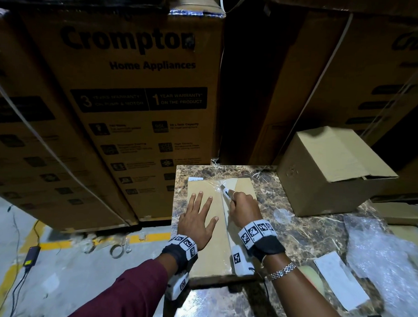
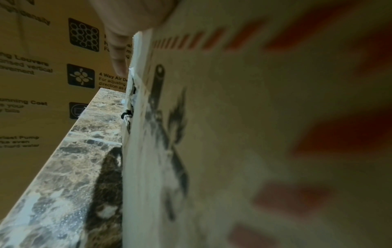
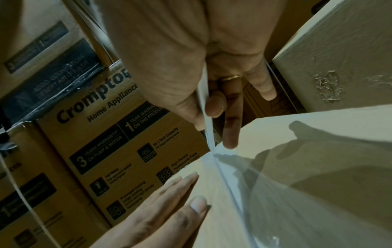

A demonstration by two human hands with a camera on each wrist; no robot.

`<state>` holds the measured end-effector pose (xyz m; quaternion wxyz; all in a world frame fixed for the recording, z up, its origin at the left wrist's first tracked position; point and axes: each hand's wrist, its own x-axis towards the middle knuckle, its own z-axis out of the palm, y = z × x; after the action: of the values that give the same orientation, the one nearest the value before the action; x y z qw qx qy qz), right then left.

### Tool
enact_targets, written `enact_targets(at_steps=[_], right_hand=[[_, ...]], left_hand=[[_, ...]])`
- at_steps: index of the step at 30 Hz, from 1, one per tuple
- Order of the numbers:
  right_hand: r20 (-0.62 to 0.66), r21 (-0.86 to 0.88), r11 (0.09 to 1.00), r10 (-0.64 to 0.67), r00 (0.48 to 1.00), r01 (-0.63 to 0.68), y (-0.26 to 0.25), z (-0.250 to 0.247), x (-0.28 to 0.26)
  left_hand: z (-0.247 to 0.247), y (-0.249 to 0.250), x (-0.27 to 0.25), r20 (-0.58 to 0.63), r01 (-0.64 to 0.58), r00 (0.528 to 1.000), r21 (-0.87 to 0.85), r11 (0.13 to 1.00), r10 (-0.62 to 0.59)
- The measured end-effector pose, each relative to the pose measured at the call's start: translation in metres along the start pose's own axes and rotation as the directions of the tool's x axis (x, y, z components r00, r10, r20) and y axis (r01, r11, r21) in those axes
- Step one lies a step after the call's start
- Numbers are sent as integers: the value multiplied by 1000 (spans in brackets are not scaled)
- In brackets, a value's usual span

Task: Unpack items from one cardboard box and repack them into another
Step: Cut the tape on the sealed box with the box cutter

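Observation:
A flat cardboard box (image 1: 214, 253) lies on the marble table (image 1: 307, 237), with clear tape along its middle seam. My left hand (image 1: 198, 219) presses flat on the box's left half, fingers spread and straight; it also shows as a left hand (image 3: 161, 209) in the right wrist view. At the far end of the seam my right hand (image 1: 243, 207) pinches a thin white strip (image 1: 226, 189) between thumb and forefinger. The strip (image 3: 206, 109) runs down to the taped seam; I cannot tell if it is tape or a slim cutter. A second, taller cardboard box (image 1: 333, 169) stands at the table's back right, flaps closed.
Bubble wrap (image 1: 384, 254) and a white paper sheet (image 1: 341, 281) lie on the table's right side. Large printed cartons (image 1: 134, 96) form a wall right behind and to the left. A black power adapter (image 1: 31, 254) with cable lies on the floor at left.

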<state>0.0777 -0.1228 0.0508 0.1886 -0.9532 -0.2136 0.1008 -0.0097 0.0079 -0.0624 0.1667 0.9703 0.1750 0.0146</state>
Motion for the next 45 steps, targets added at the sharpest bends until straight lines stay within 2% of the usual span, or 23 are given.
enact_targets(at_steps=[14, 45], right_hand=[[-4, -65, 996, -55, 998, 54, 0, -10, -18], [37, -169, 980, -100, 994, 104, 26, 2, -69]], left_hand=[[2, -2, 1, -51, -16, 999, -127, 992, 9], [4, -4, 2, -80, -42, 996, -139, 989, 31]])
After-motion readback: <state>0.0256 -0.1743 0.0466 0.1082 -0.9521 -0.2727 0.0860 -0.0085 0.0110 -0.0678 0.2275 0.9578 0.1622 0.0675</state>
